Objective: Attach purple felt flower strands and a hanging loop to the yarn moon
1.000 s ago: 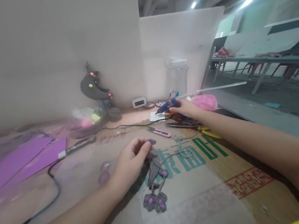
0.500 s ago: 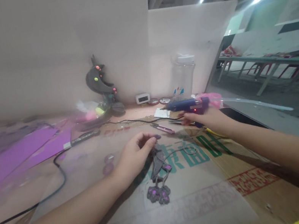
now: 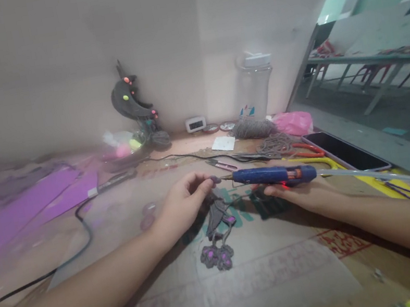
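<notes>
Blue glue gun (image 3: 272, 175): gripped it in the right hand (image 3: 295, 194), with its nozzle aimed at a small dark piece (image 3: 215, 178), touching or just beside it, too blurred to tell. Pinched that piece in the left hand (image 3: 181, 200), just beyond a grey-and-purple ornament (image 3: 215, 218) lying on a translucent sheet (image 3: 275, 284).

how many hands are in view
2: the left hand, left of centre, pinching a small purple piece; the right hand, right of centre, gripping a blue glue gun.
</notes>
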Demonstrator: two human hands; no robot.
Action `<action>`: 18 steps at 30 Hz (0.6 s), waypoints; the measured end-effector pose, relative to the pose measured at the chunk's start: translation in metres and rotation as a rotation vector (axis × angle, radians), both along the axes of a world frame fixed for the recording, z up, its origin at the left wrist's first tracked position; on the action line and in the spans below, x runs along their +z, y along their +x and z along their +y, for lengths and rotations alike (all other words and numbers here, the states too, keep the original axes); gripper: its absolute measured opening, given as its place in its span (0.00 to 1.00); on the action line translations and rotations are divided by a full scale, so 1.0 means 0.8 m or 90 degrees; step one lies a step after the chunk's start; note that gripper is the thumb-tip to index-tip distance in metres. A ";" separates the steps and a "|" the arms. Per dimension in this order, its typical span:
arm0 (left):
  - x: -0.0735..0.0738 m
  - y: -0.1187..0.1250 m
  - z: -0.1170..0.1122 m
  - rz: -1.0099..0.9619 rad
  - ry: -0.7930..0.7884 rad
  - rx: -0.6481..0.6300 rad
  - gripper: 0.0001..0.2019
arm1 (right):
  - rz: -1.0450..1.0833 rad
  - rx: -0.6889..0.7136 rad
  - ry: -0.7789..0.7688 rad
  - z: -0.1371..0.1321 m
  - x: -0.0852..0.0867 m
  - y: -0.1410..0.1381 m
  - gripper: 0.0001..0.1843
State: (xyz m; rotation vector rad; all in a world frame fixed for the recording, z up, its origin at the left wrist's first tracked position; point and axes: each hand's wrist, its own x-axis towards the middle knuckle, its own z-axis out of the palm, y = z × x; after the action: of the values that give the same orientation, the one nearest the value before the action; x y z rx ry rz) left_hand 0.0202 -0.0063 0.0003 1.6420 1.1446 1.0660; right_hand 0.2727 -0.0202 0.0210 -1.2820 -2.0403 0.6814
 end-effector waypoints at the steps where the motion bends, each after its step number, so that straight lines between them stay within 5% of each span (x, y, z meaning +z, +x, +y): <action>1: 0.000 0.000 0.000 0.003 0.003 -0.002 0.09 | -0.003 -0.001 0.002 0.000 0.001 -0.001 0.12; 18: 0.002 0.001 -0.005 0.027 0.003 -0.002 0.10 | -0.005 -0.051 0.024 0.005 -0.005 -0.004 0.14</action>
State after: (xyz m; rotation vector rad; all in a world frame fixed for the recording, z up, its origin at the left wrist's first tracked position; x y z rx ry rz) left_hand 0.0206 -0.0101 0.0023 1.6759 1.1670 1.0370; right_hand 0.2697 -0.0164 0.0173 -1.3387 -1.9875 0.5988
